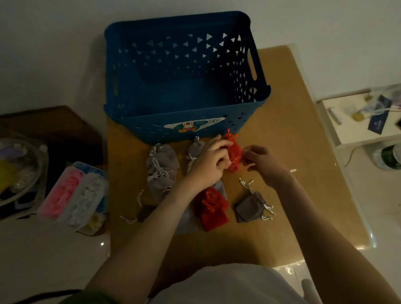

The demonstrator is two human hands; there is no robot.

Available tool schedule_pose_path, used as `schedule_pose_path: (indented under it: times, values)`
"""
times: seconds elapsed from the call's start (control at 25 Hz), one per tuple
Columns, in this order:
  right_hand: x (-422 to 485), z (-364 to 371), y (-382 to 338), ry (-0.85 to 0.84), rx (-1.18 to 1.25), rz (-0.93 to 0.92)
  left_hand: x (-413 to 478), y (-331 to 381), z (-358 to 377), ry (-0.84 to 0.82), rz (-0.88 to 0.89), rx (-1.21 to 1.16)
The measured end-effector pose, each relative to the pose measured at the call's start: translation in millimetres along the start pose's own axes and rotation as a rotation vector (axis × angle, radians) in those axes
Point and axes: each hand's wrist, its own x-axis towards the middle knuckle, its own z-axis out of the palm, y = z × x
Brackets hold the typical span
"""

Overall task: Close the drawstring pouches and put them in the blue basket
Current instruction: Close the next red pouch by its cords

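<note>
Grey pouch pile [161,172]: left of centre on the bench [285,105], apart from both hands.
Blue basket [189,127]: upper centre, standing on the bench.
Left hand [209,165]: centre of the frame, fingers [220,147] curled round the left side of the held red pouch.
Second red pouch [211,207]: flat on the bench, under the left wrist.
Held red pouch [234,154]: between both hands, just below the basket's near wall.
Dark grey pouch [251,207]: lower right of centre, lying untouched.
Right hand [265,164]: fingers pinch the held red pouch's right edge.
</note>
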Motion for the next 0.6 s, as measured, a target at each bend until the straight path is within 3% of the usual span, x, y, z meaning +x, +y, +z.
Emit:
schedule_pose_path:
  times: [0.2, 0.32, 0.44, 0.6]
  values:
    - [6, -9, 4, -0.048, 0.139, 0.056, 12, 6, 15, -0.074, -0.13, -0.122]
    - [13, -9, 14, -0.07, 0.164, 0.086, 15, -3, 33, -0.01, -0.288, -0.11]
    - [19, -5, 24, -0.022, 0.051, 0.096, 16, -10, 44, 0.012, -0.503, -0.204]
    - [21, 10, 35, -0.038, -0.171, 0.051, 19, -12, 50, 0.059, -0.604, -0.305]
